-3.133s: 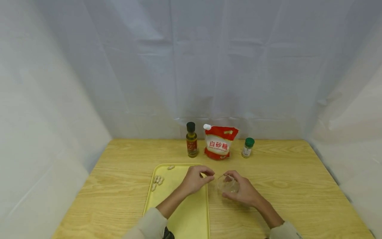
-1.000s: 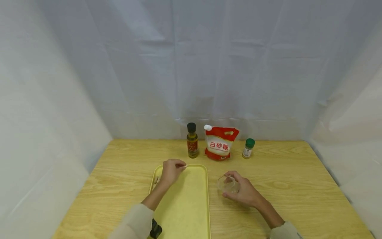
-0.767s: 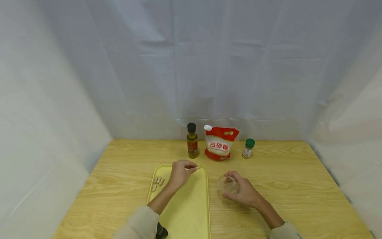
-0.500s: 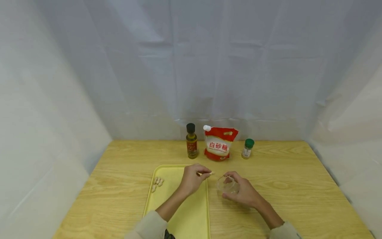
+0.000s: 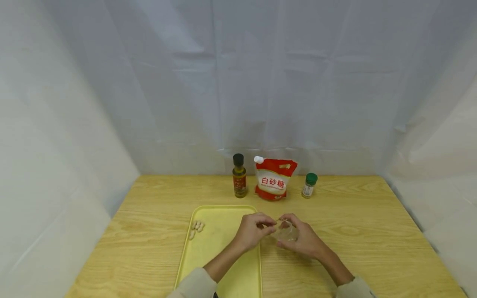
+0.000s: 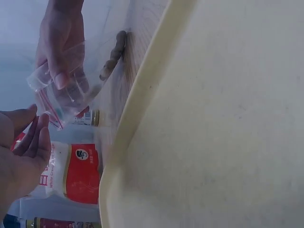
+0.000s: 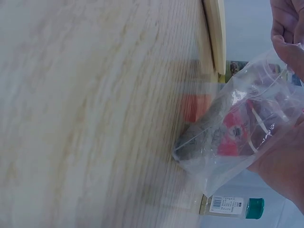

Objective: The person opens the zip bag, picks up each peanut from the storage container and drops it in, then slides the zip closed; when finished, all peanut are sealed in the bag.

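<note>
My right hand [image 5: 303, 239] grips a clear zip bag [image 5: 286, 232] above the table, just right of the tray. The bag's mouth faces left, and a red zip line shows in the left wrist view. Brownish peanuts [image 6: 114, 54] lie along its bottom. My left hand [image 5: 254, 229] has its thumb and fingertips pinched together at the mouth; the peanut they carried is hidden there. The left fingers [image 7: 290, 52] touch or nearly touch the bag's edge in the right wrist view. Several peanuts [image 5: 197, 226] lie on the yellow tray [image 5: 214, 248], near its left rim.
Behind the hands stand a dark-capped bottle [image 5: 239, 177], a red and white sugar pouch [image 5: 273, 180] with a white spout, and a green-capped jar [image 5: 309, 186]. A pale sheet [image 5: 238, 103] hangs behind the wooden table [image 5: 357, 231].
The peanut by the tray's far edge was picked up by my left hand and carried right to the bag's mouth. My right hand and the bag have hardly moved.
</note>
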The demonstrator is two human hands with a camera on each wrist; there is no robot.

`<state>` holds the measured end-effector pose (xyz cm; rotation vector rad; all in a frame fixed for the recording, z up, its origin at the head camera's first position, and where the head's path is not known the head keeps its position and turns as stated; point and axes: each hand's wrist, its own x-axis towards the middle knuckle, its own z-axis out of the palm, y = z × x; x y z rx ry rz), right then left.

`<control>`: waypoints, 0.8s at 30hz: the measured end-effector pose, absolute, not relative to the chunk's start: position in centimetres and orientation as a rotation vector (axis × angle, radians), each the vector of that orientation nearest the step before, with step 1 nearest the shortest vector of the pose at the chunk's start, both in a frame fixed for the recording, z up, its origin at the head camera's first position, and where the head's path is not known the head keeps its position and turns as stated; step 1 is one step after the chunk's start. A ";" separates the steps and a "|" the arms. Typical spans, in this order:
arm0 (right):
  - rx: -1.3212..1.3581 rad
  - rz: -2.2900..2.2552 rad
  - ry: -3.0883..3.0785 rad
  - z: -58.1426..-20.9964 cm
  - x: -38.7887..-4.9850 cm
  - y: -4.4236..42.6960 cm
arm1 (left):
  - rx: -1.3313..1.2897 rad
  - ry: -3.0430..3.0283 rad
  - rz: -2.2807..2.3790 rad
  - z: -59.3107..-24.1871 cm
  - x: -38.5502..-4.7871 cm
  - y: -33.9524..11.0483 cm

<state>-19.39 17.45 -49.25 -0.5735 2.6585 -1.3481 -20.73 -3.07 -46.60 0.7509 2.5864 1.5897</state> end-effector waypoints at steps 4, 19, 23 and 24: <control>-0.584 -1.311 2.694 -49.4 -19.4 17.4 | 0.748 2.590 1.598 -46.3 -20.7 -4.1; -0.548 -1.280 2.687 -49.2 -19.4 17.5 | 0.550 2.731 1.574 -46.9 -20.9 -11.6; -0.545 -1.274 2.689 -49.1 -19.4 17.5 | 0.411 2.806 1.539 -46.8 -21.1 -13.2; -0.545 -1.280 2.686 -49.0 -19.4 17.5 | 0.375 2.823 1.525 -46.7 -21.1 -13.6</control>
